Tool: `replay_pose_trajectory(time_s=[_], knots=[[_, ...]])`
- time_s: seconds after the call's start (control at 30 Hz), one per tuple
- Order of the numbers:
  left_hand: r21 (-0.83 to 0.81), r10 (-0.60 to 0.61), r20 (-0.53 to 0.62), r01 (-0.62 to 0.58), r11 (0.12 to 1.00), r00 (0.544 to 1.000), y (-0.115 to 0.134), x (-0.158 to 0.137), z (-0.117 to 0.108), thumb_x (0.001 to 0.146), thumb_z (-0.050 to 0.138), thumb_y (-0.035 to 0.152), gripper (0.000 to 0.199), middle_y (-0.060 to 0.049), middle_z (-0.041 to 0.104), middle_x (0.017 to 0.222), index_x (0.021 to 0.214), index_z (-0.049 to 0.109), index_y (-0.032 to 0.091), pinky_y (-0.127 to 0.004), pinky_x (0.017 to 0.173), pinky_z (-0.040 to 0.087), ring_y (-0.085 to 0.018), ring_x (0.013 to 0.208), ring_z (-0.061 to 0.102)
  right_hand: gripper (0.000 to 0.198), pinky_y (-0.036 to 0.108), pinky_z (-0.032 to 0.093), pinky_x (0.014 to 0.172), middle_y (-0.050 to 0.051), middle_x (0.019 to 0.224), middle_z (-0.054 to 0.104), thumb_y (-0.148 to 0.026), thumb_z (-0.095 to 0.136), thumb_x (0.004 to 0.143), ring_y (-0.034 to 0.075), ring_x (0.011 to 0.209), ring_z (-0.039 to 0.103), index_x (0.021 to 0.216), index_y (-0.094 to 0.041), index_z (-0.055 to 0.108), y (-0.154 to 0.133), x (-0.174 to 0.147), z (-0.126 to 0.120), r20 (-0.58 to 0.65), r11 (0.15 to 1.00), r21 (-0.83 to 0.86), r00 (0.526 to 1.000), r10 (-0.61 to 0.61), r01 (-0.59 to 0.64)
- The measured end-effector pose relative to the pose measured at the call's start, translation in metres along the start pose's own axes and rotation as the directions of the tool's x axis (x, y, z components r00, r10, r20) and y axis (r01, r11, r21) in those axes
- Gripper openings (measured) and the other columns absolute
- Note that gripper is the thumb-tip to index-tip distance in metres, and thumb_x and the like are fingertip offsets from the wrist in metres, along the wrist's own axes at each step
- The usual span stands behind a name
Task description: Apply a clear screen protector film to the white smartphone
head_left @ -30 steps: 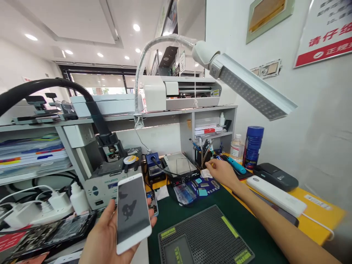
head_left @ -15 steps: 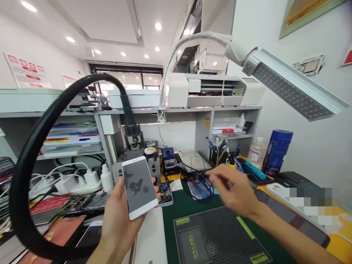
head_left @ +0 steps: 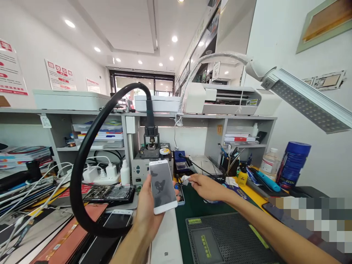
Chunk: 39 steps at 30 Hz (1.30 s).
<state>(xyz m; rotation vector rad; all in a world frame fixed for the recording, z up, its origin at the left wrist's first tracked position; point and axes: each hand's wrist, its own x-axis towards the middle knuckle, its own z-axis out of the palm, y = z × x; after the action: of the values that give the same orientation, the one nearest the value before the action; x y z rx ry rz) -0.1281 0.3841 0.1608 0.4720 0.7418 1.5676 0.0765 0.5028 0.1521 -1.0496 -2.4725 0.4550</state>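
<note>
Centre of frame, left hand (head_left: 147, 211), fingers gripping slim white-framed, grey-screened phone (head_left: 164, 187) by its edges, best held steady; right hand (head_left: 209, 187), fingers pinching crumpled white tissue (head_left: 185, 180), best bunched lightly.

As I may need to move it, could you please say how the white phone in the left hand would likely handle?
The white phone would probably stay stiff, given its flat, straight-edged body. Its smooth-looking screen could be slippery and, appearing glass-like, may crack if dropped.
</note>
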Motion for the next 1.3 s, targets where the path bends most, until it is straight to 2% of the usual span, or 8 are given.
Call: replay_pose_trajectory(time_s=[0.1,0.17,0.27,0.5,0.7,0.87,1.1,1.3], knots=[[0.013,-0.044,-0.008,0.044,0.999,0.999,0.000,-0.003,0.005,0.104,0.043,0.046,0.045,-0.013,0.078,0.087,0.120,0.066,0.011,-0.042,0.070,0.066,-0.026,0.070,0.077,0.029,0.046,0.058,0.091,0.009,0.125,0.068,-0.036,0.064,0.102,0.024,0.106,0.069,0.124,-0.017,0.065,0.002,-0.005,-0.010,0.097,0.999,-0.002,0.994,0.051,-0.051],[0.026,-0.054,-0.014,0.054,0.998,0.998,-0.002,-0.004,0.007,0.104,0.043,0.046,0.045,-0.013,0.078,0.087,0.119,0.066,0.011,-0.041,0.068,0.066,-0.026,0.068,0.076,0.028,0.045,0.059,0.091,0.009,0.121,0.069,-0.035,0.064,0.102,0.023,0.104,0.069,0.122,-0.016,0.066,0.003,-0.006,-0.009,0.107,0.997,-0.012,0.991,0.082,-0.082],[0.052,-0.051,-0.015,0.052,0.997,0.999,-0.005,-0.002,0.007,0.103,0.045,0.046,0.045,-0.013,0.078,0.089,0.121,0.065,0.011,-0.041,0.066,0.065,-0.027,0.068,0.077,0.027,0.046,0.057,0.093,0.009,0.121,0.069,-0.035,0.064,0.102,0.024,0.105,0.069,0.120,-0.016,0.067,0.005,-0.007,-0.001,0.053,0.993,-0.027,0.991,0.120,-0.119],[0.065,-0.054,-0.050,0.057,0.996,0.997,-0.009,0.002,0.004,0.103,0.044,0.046,0.046,-0.015,0.079,0.092,0.124,0.065,0.012,-0.040,0.064,0.065,-0.027,0.070,0.077,0.026,0.040,0.060,0.084,0.008,0.117,0.069,-0.036,0.064,0.102,0.021,0.096,0.070,0.119,-0.017,0.067,0.018,0.004,0.014,-0.109,0.981,0.016,0.975,0.195,-0.194],[0.069,-0.060,-0.055,0.064,0.996,0.997,-0.011,0.003,0.004,0.103,0.044,0.046,0.046,-0.015,0.079,0.090,0.121,0.066,0.010,-0.041,0.064,0.064,-0.028,0.067,0.076,0.027,0.044,0.058,0.091,0.009,0.124,0.068,-0.035,0.064,0.102,0.023,0.104,0.068,0.123,-0.018,0.066,0.027,0.005,0.022,-0.282,0.992,0.046,0.952,0.122,-0.114],[0.072,-0.067,-0.059,0.071,0.995,0.996,-0.011,0.003,0.003,0.102,0.045,0.047,0.047,-0.017,0.079,0.091,0.119,0.067,0.009,-0.041,0.063,0.064,-0.029,0.068,0.076,0.022,0.042,0.059,0.089,0.008,0.118,0.070,-0.035,0.063,0.102,0.021,0.099,0.069,0.115,-0.018,0.068,0.028,0.001,0.023,-0.300,0.995,0.088,0.951,0.080,-0.056],[0.091,-0.037,-0.040,0.041,0.995,0.999,-0.013,0.004,0.000,0.102,0.046,0.046,0.045,-0.016,0.079,0.095,0.124,0.066,0.011,-0.040,0.064,0.063,-0.027,0.069,0.076,0.024,0.042,0.059,0.088,0.008,0.119,0.069,-0.036,0.063,0.102,0.021,0.100,0.069,0.118,-0.017,0.067,0.027,-0.002,0.018,-0.352,0.964,0.252,0.921,0.167,-0.078],[0.058,-0.160,-0.015,0.161,0.985,0.987,-0.017,0.002,0.005,0.102,0.044,0.051,0.050,-0.015,0.077,0.088,0.119,0.066,0.009,-0.041,0.063,0.061,-0.027,0.064,0.072,0.025,0.035,0.064,0.069,0.007,0.085,0.078,-0.034,0.063,0.099,0.021,0.075,0.076,0.097,-0.013,0.075,0.011,-0.019,0.002,-0.244,0.906,0.418,0.952,0.184,-0.068]])
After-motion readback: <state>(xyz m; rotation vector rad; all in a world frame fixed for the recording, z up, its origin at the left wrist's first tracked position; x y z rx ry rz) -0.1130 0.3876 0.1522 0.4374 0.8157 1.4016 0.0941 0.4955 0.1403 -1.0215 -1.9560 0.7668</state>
